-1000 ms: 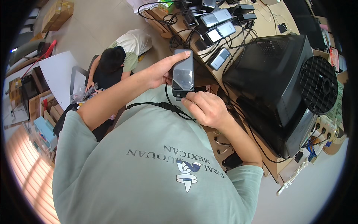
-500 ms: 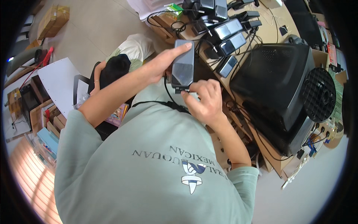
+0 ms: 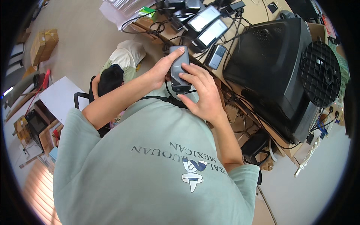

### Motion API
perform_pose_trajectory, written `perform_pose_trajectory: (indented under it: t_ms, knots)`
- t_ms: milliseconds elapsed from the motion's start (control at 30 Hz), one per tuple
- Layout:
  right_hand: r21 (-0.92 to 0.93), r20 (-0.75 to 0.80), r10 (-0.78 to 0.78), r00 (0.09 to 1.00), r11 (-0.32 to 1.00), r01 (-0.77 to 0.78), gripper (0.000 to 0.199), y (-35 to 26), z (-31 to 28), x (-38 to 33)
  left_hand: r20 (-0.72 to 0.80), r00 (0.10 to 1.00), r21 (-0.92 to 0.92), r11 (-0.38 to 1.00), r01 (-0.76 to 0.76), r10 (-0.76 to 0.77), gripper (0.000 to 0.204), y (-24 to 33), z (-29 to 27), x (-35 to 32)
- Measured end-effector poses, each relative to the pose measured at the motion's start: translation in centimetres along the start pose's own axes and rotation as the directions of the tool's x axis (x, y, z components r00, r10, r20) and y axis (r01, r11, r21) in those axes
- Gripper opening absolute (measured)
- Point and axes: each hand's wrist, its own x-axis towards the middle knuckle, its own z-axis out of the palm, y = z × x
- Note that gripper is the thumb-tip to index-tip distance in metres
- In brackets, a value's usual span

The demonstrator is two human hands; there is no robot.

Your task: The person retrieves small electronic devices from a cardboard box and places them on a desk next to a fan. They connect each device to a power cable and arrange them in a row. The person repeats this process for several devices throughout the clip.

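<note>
One grey power brick [image 3: 179, 69] in hand; three more bricks [image 3: 208, 27] beside one black monitor [image 3: 277, 71]; two cardboard boxes [image 3: 44, 45] far left of it.

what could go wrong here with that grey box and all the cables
1. The grey box is held in the air by both hands, the left hand and the right hand; a slip could drop it onto the desk.
2. Its black cord runs down across the shirt, so a pull could tug it.
3. The cables lie tangled among the other boxes, so a snag might drag one off the edge.
</note>
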Motion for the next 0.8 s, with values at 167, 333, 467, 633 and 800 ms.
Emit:
perform_pose_trajectory:
  t_ms: [167, 333, 467, 633, 800]
  knots:
    - [-0.004, -0.022, 0.101, 0.995, 0.995, -0.101, 0.062, 2.7, -1.9, -2.1, -0.027, 0.998, 0.090, 0.994, 0.065, -0.063, 0.053, 0.4, 4.2, 1.6]
    - [0.022, 0.018, 0.232, 0.973, 0.972, -0.232, 0.074, 3.8, -2.9, -4.0, 0.054, 0.985, 0.301, 0.944, 0.138, -0.161, 0.047, -1.0, 6.0, 3.8]
    - [-0.030, -0.043, 0.185, 0.982, 0.982, -0.186, 0.075, 5.7, -2.7, -5.1, 0.097, 0.978, 0.303, 0.941, 0.149, -0.186, 0.044, 0.5, 7.3, 4.7]
    - [0.249, -0.131, 0.465, 0.875, 0.870, -0.425, 0.088, 5.7, -4.5, -4.6, 0.019, 1.000, 0.332, 0.943, 0.014, -0.022, 0.048, -0.7, 9.6, 6.1]
    - [0.136, -0.157, 0.634, 0.758, 0.774, -0.619, 0.084, 8.5, -2.5, -4.4, 0.067, 0.997, 0.376, 0.924, -0.071, 0.049, 0.052, -1.3, 10.7, 6.3]
